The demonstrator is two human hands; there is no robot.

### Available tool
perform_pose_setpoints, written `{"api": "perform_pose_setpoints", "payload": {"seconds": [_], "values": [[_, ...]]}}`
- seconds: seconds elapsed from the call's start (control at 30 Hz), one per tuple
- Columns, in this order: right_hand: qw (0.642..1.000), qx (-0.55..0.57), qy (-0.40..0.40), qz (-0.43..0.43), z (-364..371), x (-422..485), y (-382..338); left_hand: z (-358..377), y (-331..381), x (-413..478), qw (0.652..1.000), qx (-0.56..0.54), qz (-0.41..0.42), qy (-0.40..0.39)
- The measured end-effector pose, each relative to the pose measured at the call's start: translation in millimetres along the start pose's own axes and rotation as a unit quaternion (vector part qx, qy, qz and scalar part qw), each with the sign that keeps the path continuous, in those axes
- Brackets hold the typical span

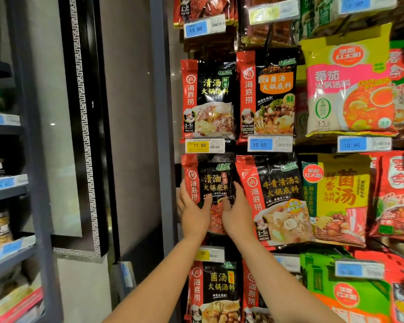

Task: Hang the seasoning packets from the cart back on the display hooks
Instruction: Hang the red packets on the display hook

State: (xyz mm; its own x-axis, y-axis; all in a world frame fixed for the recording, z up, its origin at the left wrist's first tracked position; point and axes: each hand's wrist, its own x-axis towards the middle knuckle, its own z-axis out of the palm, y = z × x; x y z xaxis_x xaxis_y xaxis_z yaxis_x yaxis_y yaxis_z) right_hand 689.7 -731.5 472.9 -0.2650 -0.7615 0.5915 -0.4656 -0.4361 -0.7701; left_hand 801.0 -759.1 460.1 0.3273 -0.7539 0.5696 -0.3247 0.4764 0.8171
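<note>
A black and red seasoning packet [214,178] sits in the left column of the display, third row from the top. My left hand [193,212] grips its lower left edge with the thumb over the front. Its lower right edge is held by my right hand [237,213]. The packet's top edge is just under the yellow 11.80 price tag [204,145]; the hook behind it is hidden. Both forearms reach up from the bottom of the view. The cart is not in view.
Other hot-pot packets hang all around: a black one above [209,99], a red and black one to the right [273,199], another below [216,290]. A grey pillar [160,113] borders the display on the left. Shelves with jars [0,224] stand at the far left.
</note>
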Motion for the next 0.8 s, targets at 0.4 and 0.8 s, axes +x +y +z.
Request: {"api": "perform_pose_setpoints", "payload": {"seconds": [0.4,0.8], "values": [[0.995,0.023,-0.02,0.1,32.0,37.1,27.6,18.1,-14.7,33.7,0.992,0.116,-0.013,-0.045],[0.99,0.023,-0.026,0.135,43.9,50.6,31.8,34.5,-29.7,48.2,0.994,0.062,-0.043,-0.076]]}}
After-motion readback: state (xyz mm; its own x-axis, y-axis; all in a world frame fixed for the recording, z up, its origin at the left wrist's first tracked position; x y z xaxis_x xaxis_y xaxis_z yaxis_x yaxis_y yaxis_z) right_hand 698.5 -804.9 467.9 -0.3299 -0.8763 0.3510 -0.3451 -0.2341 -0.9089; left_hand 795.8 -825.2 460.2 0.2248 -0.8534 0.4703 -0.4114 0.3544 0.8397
